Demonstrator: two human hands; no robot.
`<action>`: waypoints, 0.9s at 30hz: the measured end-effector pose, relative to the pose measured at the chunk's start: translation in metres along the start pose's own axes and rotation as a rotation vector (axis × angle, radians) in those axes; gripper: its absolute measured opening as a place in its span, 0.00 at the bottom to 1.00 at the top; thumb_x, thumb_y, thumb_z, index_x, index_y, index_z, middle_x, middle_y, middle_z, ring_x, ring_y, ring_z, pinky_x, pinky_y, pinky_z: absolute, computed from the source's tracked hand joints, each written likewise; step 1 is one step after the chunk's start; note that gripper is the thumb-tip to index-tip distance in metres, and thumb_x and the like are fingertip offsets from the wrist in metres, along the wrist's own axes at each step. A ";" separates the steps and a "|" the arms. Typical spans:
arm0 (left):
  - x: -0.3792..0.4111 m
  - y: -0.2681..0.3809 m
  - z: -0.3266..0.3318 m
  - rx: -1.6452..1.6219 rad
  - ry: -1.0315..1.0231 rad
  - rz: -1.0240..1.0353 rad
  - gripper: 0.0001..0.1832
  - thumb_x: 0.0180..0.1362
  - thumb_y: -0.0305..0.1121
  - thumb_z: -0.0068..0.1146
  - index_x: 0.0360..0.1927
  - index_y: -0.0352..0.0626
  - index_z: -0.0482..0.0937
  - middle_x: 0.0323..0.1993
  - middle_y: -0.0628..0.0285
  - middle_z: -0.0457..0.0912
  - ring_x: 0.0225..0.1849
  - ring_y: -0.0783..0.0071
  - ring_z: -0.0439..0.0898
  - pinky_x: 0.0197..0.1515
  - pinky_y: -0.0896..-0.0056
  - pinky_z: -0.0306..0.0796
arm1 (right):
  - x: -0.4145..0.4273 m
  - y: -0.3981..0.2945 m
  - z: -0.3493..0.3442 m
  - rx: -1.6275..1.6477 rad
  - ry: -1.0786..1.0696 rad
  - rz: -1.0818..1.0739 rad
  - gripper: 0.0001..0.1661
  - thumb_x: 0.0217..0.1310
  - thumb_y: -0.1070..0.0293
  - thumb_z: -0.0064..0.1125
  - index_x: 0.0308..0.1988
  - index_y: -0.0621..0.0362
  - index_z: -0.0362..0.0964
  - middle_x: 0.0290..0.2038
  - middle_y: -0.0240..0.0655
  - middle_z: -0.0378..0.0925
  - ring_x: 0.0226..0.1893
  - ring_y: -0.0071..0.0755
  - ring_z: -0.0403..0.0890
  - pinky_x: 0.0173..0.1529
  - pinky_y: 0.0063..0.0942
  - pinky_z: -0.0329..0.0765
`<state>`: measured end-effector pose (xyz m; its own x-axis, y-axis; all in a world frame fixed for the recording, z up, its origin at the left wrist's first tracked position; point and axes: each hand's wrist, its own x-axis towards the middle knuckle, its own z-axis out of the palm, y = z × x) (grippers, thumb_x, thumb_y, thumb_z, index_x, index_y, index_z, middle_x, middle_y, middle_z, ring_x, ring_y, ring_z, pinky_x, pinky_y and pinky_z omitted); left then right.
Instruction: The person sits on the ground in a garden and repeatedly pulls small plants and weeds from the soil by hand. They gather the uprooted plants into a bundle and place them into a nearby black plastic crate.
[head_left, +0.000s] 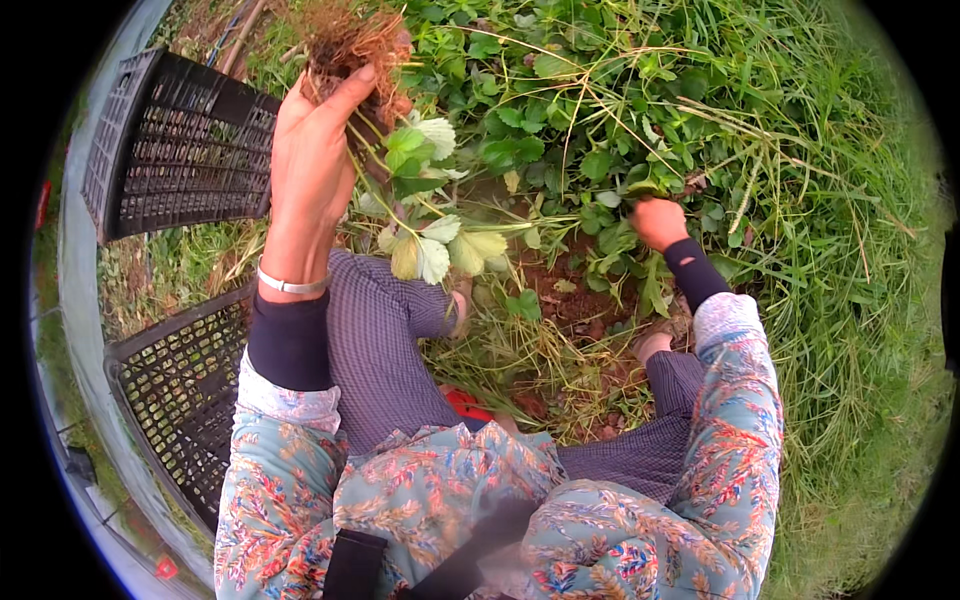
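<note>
My left hand (319, 142) is raised at the upper left, closed around several uprooted leafy plants (420, 232), probably strawberry. Their brown roots (352, 52) point up past my thumb, and the pale green and yellowish leaves hang down to the right. Lower and to the right, my right hand (660, 223) is curled in among low green leaves (600, 217) at the edge of a dense patch. Leaves and blur hide its fingertips, so what it grips cannot be told. Reddish soil (577, 292) shows just below that hand.
Two black plastic crates (195, 150) lie at my left, the lower crate (180, 390) beside my left arm. Tall grass (832, 300) grows on the right. Dry cut grass (555, 360) covers soil between my feet. Pale sheeting (90, 285) runs along the far left.
</note>
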<state>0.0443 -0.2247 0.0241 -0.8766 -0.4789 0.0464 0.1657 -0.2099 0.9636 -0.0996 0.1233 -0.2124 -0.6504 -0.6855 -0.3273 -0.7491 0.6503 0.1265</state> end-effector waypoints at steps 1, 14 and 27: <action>0.000 -0.001 -0.004 -0.013 -0.009 -0.001 0.12 0.54 0.27 0.48 0.43 0.35 0.70 0.35 0.61 0.77 0.28 0.76 0.76 0.28 0.80 0.70 | -0.008 0.003 -0.014 -0.012 -0.022 0.013 0.08 0.44 0.67 0.48 0.22 0.56 0.73 0.22 0.39 0.75 0.26 0.39 0.78 0.27 0.34 0.74; -0.008 0.000 -0.009 -0.044 0.021 -0.046 0.12 0.54 0.27 0.48 0.42 0.35 0.70 0.34 0.60 0.77 0.27 0.74 0.77 0.29 0.77 0.71 | 0.099 0.022 -0.051 0.808 -0.197 0.114 0.22 0.48 0.67 0.49 0.46 0.61 0.65 0.30 0.45 0.75 0.29 0.29 0.77 0.29 0.23 0.70; -0.004 -0.001 -0.004 -0.091 0.002 -0.087 0.12 0.54 0.27 0.48 0.42 0.35 0.69 0.34 0.60 0.77 0.27 0.75 0.77 0.28 0.79 0.71 | 0.100 0.056 -0.037 1.139 -0.444 0.606 0.20 0.57 0.67 0.40 0.49 0.64 0.57 0.31 0.46 0.76 0.17 0.38 0.78 0.13 0.24 0.71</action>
<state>0.0499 -0.2262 0.0219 -0.8887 -0.4570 -0.0366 0.1298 -0.3274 0.9359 -0.2113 0.0792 -0.2031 -0.5803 -0.1771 -0.7949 0.2955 0.8638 -0.4081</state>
